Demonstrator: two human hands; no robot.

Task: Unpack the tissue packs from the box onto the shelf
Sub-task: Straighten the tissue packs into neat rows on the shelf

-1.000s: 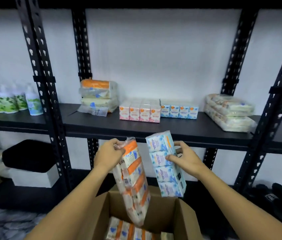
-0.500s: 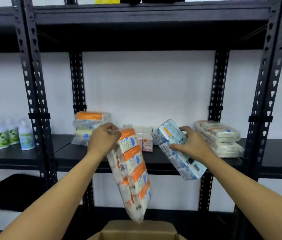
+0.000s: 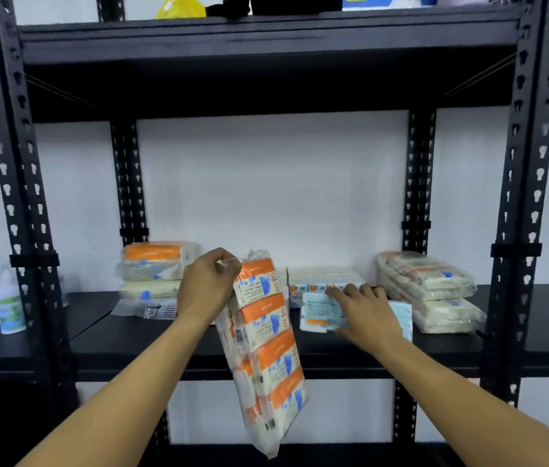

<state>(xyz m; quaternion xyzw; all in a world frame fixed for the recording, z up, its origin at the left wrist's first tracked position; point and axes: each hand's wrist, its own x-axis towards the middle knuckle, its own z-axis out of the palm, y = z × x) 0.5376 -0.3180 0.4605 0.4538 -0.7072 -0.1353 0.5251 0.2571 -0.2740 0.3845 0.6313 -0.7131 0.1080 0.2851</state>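
Observation:
My left hand (image 3: 205, 288) grips the top of a long orange-and-white tissue pack (image 3: 266, 348), which hangs down in front of the black shelf (image 3: 165, 335). To its right, my right hand (image 3: 364, 311) lies over a blue tissue pack (image 3: 317, 310) that rests flat on the shelf board. The fingers reach across its top and the thumb sits at its near edge. Behind it stands a row of small tissue packs (image 3: 320, 281) against the wall. The box is out of view.
Wrapped tissue stacks sit at the shelf's left (image 3: 155, 264) and right (image 3: 428, 288). Green-and-white bottles (image 3: 7, 301) stand in the bay to the left. Black uprights (image 3: 522, 230) frame the bay, and an upper shelf (image 3: 266, 38) runs overhead.
Both hands rose from the box to shelf height. My right hand tipped the blue pack over and set it flat on the shelf; the orange pack still hangs from my left hand.

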